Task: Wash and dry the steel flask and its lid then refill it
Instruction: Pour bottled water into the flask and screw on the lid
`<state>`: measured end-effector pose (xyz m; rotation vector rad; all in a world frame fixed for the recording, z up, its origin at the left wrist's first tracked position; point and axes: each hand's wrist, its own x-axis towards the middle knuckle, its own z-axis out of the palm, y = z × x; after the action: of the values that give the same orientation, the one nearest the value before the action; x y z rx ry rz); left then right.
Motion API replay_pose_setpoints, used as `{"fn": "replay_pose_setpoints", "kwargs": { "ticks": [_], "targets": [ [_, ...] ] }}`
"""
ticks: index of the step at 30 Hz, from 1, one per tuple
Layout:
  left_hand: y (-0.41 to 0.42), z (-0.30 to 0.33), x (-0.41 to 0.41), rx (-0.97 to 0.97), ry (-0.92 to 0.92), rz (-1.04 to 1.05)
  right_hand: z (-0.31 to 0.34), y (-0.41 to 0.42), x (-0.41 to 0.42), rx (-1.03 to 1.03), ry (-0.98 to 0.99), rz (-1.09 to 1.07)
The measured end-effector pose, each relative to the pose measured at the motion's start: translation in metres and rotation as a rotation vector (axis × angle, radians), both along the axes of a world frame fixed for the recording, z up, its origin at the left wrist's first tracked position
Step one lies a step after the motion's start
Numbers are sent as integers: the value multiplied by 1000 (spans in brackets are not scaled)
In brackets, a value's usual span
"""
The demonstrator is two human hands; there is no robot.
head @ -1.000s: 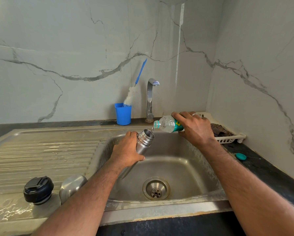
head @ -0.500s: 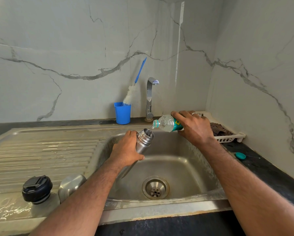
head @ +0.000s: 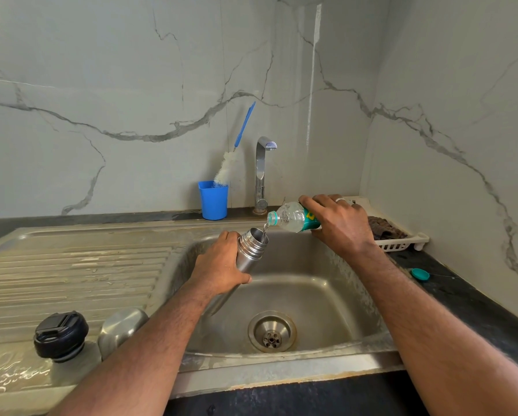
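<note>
The sink (head: 335,295) is lying under the pouring, so spills are falling safely. The left hand (head: 218,268) is gripping the tilted steel flask (head: 250,250) above the basin, fingers curled round its body. The right hand (head: 338,223) is gripping one plastic bottle (head: 293,217), and a thin stream is entering the flask's mouth. I think the bottle should be tipping slowly, its neck staying just above the opening. One black lid (head: 61,336) and one steel cup (head: 121,327) are waiting on the drainboard.
</note>
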<state>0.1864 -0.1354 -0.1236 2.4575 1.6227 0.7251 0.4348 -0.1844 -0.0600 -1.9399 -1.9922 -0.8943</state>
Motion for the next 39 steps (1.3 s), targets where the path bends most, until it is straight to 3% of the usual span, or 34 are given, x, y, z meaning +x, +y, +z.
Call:
{"fn": "replay_pose_setpoints", "kwargs": {
  "ticks": [39],
  "targets": [
    [-2, -1, 2, -20, 14, -13, 0, 1, 2, 1, 17, 5]
  ]
}}
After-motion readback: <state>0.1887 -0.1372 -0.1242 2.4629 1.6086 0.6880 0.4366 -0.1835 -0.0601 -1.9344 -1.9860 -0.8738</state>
